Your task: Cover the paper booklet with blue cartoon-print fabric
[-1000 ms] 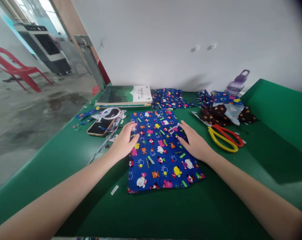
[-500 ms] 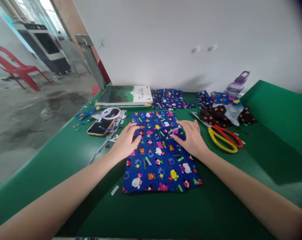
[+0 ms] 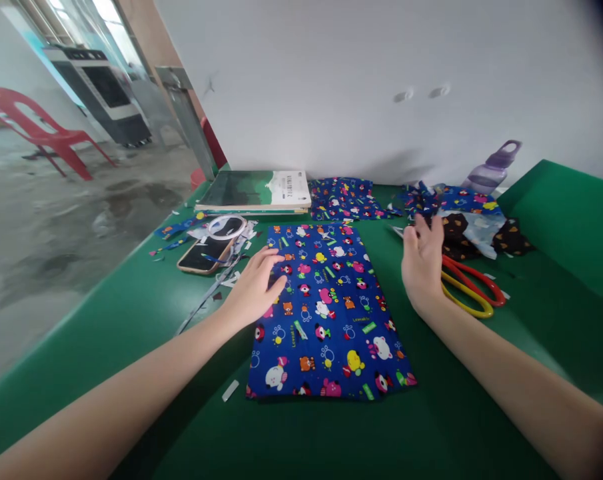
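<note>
A blue cotton cloth (image 3: 326,320) printed with cartoon animals lies flat on the green table, its long sides running away from me. My left hand (image 3: 258,283) rests at its left edge, fingers stretched and thumb apart, holding nothing. To the right of the cloth, my right hand (image 3: 424,263) is raised with its fingers spread, slightly blurred; nothing shows in it. Behind and beside that hand lie scissors (image 3: 468,287) with one red and one yellow handle loop, their blades partly hidden by my fingers.
Books (image 3: 251,190) are stacked at the back left. A phone (image 3: 206,253), a white ring (image 3: 226,227) and scraps lie left. Another blue printed piece (image 3: 341,199) lies behind. Brown cloth (image 3: 461,233) and a purple bottle (image 3: 491,170) stand back right, by a green panel (image 3: 561,227).
My right hand has left the cloth and moved right, over to the scissors. A pale sliver by its thumb no longer shows on the cloth. My left hand has stayed put.
</note>
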`<action>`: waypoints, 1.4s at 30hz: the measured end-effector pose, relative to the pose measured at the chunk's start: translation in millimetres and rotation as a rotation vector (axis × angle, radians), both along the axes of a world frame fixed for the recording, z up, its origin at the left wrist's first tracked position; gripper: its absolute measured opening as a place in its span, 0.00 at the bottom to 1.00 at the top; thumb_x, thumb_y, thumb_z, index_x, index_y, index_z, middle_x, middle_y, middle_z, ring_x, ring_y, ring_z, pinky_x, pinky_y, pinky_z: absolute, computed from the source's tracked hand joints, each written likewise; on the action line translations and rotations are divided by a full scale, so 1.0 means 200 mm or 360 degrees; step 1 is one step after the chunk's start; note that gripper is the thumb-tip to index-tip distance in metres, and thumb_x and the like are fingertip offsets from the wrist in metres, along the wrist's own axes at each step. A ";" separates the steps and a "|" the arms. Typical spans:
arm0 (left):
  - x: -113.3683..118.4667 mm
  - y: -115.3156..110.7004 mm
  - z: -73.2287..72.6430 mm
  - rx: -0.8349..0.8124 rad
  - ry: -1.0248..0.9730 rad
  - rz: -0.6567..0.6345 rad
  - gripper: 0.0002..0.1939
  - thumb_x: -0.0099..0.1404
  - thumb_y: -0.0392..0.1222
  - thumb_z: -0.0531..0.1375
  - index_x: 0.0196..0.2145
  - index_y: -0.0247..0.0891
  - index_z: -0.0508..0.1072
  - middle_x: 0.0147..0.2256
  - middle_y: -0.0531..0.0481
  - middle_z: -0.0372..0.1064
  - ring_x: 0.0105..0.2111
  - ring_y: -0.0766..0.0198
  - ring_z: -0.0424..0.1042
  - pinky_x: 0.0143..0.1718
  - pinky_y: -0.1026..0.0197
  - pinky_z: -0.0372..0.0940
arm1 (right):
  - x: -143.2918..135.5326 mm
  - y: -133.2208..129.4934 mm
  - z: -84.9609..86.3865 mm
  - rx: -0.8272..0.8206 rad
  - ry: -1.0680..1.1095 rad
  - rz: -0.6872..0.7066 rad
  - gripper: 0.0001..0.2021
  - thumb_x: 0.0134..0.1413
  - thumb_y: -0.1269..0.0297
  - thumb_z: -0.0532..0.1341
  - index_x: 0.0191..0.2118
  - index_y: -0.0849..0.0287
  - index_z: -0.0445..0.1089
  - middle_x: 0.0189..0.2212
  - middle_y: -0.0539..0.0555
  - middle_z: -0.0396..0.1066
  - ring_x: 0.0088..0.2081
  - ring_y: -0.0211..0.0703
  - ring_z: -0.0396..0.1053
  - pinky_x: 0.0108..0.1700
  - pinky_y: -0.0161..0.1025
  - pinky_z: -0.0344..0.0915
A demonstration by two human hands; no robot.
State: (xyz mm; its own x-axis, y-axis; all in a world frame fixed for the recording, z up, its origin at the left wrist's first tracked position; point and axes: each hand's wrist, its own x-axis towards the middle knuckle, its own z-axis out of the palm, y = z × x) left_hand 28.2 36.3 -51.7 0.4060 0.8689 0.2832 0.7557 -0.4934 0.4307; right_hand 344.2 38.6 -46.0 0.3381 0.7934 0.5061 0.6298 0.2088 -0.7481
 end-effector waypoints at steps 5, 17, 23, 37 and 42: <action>0.01 -0.01 0.01 0.0011 0.0014 -0.0017 0.14 0.68 0.45 0.51 0.51 0.42 0.60 0.57 0.43 0.54 0.62 0.50 0.48 0.60 0.40 0.51 | 0.02 0.03 -0.03 -0.0102 -0.0057 -0.0042 0.31 0.60 0.47 0.47 0.65 0.56 0.46 0.62 0.60 0.53 0.63 0.51 0.51 0.61 0.54 0.51; 0.00 0.00 -0.01 0.0045 0.0041 -0.0037 0.15 0.68 0.43 0.52 0.52 0.40 0.59 0.57 0.42 0.53 0.61 0.51 0.50 0.59 0.42 0.52 | -0.14 -0.07 0.05 -0.0368 -0.1247 0.0858 0.21 0.64 0.52 0.45 0.54 0.51 0.65 0.57 0.49 0.63 0.63 0.48 0.49 0.65 0.62 0.29; 0.00 0.00 -0.02 0.0070 0.0037 -0.0041 0.16 0.67 0.42 0.53 0.51 0.39 0.59 0.57 0.41 0.53 0.60 0.51 0.50 0.59 0.42 0.53 | -0.15 -0.06 0.03 -0.0322 -0.1290 0.0738 0.23 0.63 0.51 0.44 0.56 0.55 0.63 0.56 0.55 0.62 0.62 0.49 0.52 0.65 0.58 0.33; 0.00 -0.01 -0.01 0.0077 0.0101 -0.0036 0.16 0.68 0.43 0.52 0.52 0.40 0.59 0.57 0.42 0.52 0.61 0.50 0.50 0.58 0.41 0.54 | -0.15 0.02 0.07 0.0024 -0.1039 0.0252 0.22 0.60 0.64 0.50 0.60 0.55 0.54 0.62 0.58 0.54 0.63 0.51 0.49 0.64 0.59 0.39; 0.00 0.00 -0.01 0.0109 0.0095 -0.0051 0.16 0.68 0.43 0.52 0.52 0.39 0.59 0.57 0.41 0.53 0.60 0.51 0.51 0.59 0.42 0.54 | -0.24 0.20 0.06 -0.0296 -0.1199 0.0681 0.20 0.58 0.67 0.50 0.56 0.60 0.62 0.57 0.58 0.62 0.58 0.48 0.59 0.59 0.49 0.56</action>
State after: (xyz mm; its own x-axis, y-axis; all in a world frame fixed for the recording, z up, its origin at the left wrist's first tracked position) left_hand 27.8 36.1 -54.2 0.4513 0.8346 0.3157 0.7623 -0.5446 0.3498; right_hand 296.2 79.2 -34.9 -0.3779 0.8671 0.3245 0.8646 0.4558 -0.2113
